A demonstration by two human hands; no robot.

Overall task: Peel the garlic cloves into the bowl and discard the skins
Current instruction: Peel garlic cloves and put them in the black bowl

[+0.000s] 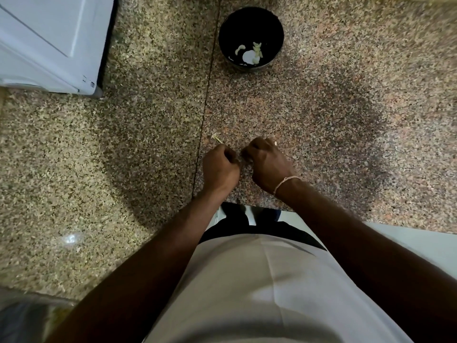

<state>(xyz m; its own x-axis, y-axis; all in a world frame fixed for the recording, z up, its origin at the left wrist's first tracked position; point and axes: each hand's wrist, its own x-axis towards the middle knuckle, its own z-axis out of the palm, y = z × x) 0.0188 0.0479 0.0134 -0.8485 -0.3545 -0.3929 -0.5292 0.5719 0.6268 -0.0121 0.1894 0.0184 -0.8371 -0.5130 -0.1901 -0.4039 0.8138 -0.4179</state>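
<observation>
1. Two hands, left hand (220,167) and right hand (267,162), fingers curled under; contents cannot be told.
2. Black bin (251,38) far, holding garlic skins (251,54).
3. White appliance (49,43) far left on speckled floor (123,144).

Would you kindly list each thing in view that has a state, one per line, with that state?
black bin: upright on the floor, open-topped, pale garlic skins lying at its bottom
left hand: fingers curled, a thin pale skin scrap sticking out past the knuckles
right hand: fingers curled; what it holds is hidden
white appliance: door closed
</observation>
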